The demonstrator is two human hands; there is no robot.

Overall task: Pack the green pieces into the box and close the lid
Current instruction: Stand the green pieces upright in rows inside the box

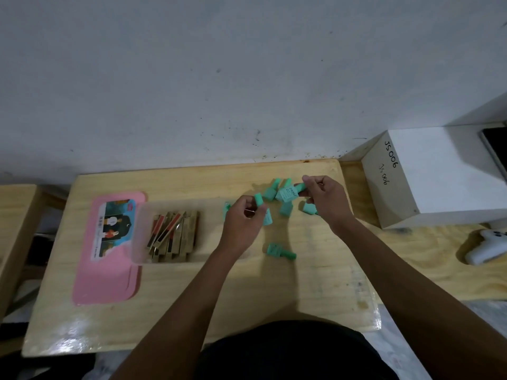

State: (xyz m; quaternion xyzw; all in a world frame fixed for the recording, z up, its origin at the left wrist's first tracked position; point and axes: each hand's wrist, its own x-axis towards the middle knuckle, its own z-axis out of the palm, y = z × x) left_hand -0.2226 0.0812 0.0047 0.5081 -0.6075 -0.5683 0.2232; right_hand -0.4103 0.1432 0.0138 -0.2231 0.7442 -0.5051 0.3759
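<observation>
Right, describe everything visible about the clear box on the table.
The clear box is a rectangular tub of translucent plastic with rounded corners. It stands open on the wooden table. Inside, flat gold-coloured sticks with red and black faces lean in a row in its left half, and nothing green shows in it. Its left end rests over the flat pink lid. Its right end runs behind the left hand; whether they touch cannot be told.

Wooden table (247, 297), pink lid (109, 275) at left, clear box (137, 234), scattered green pieces (279, 250)
</observation>
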